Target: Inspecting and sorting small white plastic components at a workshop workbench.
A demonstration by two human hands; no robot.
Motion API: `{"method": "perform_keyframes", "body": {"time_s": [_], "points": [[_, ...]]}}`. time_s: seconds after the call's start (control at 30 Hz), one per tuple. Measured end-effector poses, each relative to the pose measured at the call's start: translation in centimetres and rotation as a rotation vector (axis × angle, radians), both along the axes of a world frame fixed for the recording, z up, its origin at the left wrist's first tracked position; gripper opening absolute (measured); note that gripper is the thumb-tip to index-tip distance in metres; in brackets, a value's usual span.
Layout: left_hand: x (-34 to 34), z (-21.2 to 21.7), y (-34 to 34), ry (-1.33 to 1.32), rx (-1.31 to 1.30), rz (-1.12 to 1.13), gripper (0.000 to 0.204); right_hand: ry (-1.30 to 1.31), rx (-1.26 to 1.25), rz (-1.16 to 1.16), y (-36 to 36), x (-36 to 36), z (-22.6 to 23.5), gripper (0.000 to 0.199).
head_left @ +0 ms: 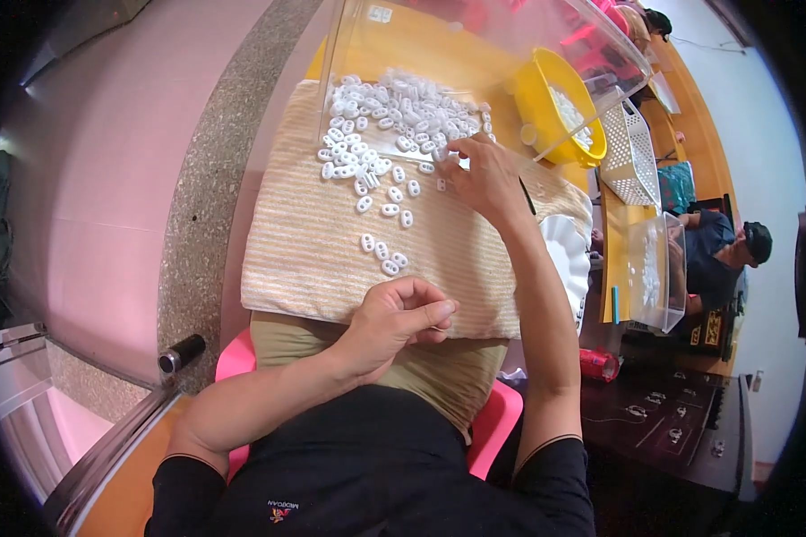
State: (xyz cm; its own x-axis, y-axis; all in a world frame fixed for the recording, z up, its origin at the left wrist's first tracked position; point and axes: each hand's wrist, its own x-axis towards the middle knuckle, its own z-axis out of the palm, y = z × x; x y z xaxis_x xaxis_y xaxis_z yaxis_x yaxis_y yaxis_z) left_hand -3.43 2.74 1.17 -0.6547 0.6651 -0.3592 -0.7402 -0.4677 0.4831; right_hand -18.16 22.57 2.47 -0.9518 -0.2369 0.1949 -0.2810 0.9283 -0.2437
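Note:
Small white oval plastic pieces with two holes [394, 194] are strewn over a beige striped towel [313, 251] in front of me. They thicken into a heap [421, 103] at the mouth of a tipped clear plastic box [493, 54]. My right hand [485, 179] reaches to the heap's right edge, fingers bent and closed beside a few pieces; what is between the fingertips is not plain. Over the towel's near edge my left hand [403, 315] is closed, thumb pressed to the forefinger. Whatever it pinches, if anything, is too small to make out.
Beyond my right hand stand a yellow basin [546, 76] of white pieces and a white perforated basket [630, 148]. A white scalloped dish [564, 259] and thin black rod [527, 196] lie near my right forearm. At far right a person in a cap [721, 255] sits by a clear bin [672, 277].

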Motion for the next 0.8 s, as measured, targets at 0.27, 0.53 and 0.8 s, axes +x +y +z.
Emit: {"method": "perform_keyframes", "body": {"time_s": [0.27, 0.53, 0.8], "points": [[0.1, -0.2, 0.2, -0.004, -0.003, 0.005, 0.009, -0.023, -0.049, -0.068, -0.4, 0.7, -0.4, 0.015], [0.3, -0.3, 0.3, -0.008, -0.019, 0.016, 0.009, 0.046, -0.117, -0.075, -1.1, 1.3, -0.4, 0.015], [0.4, -0.3, 0.2, 0.001, -0.025, 0.013, 0.01, 0.061, -0.094, -0.042, -1.1, 0.9, -1.4, 0.015]]}}
